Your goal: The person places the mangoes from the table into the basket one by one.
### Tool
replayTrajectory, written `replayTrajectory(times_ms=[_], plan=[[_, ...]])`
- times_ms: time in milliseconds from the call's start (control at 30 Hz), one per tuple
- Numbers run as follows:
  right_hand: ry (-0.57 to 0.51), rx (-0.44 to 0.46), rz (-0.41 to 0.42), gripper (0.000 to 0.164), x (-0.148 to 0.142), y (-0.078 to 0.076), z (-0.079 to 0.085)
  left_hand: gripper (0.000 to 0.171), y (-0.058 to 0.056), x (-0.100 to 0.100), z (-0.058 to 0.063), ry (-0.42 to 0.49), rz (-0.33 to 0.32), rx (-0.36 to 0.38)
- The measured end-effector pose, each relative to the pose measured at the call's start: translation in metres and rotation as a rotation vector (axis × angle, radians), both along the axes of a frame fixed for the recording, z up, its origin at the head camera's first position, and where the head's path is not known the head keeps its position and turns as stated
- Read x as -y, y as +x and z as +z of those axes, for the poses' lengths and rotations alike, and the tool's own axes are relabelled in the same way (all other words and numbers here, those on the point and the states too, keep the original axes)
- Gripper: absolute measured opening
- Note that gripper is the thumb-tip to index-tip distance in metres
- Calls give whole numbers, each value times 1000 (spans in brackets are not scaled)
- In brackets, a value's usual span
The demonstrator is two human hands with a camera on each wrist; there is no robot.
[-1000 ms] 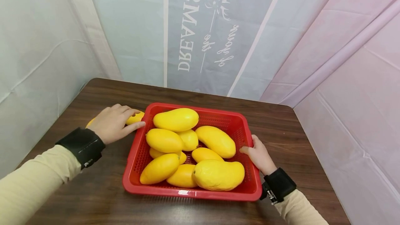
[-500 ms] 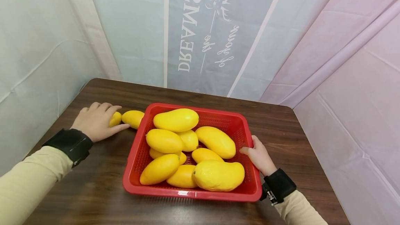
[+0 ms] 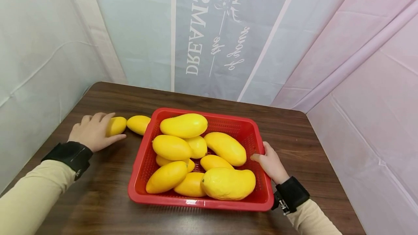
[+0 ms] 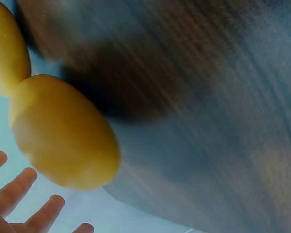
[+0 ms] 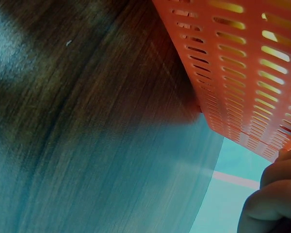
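Note:
A red plastic basket full of yellow mangoes stands on the table. My right hand grips its right rim, thumb over the inside; in the right wrist view curled fingers show beside the slotted basket wall. To the left of the basket, my left hand is spread over a loose mango. In the left wrist view, its straight fingers lie apart from that mango. A second loose mango lies between it and the basket, partly hidden by the rim.
The dark wooden table has a rounded far edge close to a printed cloth backdrop. Cloth hangings also rise on the left and right. Each wrist wears a black strap.
My left hand has moved left, away from the basket's side and off the second loose mango, uncovering both loose mangoes. The right hand and the basket have stayed put.

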State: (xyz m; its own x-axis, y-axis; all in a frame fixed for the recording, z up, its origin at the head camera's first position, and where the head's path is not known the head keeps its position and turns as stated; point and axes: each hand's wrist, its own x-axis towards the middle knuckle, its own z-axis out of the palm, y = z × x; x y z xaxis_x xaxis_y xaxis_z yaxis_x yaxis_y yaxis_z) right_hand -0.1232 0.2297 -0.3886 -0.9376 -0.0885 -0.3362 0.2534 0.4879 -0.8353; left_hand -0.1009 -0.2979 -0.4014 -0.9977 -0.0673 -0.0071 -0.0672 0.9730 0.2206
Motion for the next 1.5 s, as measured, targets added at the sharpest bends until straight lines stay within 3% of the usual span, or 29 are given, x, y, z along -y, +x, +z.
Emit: replayTrajectory(times_ms=[267, 600, 833, 1233, 1500], plan=[[1, -2, 2, 46, 0, 0, 0, 99, 1, 1, -16, 39, 52, -3], [2, -2, 4, 46, -1, 0, 0, 99, -4, 1, -28, 67, 88, -7], [6, 0, 3, 46, -1, 0, -1, 98, -7, 0, -34, 82, 113, -8], [-16, 15, 3, 49, 0, -1, -2, 80, -10, 5, -40, 182, 141, -36], [-13, 6, 10, 49, -1, -2, -2, 82, -16, 8, -44, 185, 133, -16]])
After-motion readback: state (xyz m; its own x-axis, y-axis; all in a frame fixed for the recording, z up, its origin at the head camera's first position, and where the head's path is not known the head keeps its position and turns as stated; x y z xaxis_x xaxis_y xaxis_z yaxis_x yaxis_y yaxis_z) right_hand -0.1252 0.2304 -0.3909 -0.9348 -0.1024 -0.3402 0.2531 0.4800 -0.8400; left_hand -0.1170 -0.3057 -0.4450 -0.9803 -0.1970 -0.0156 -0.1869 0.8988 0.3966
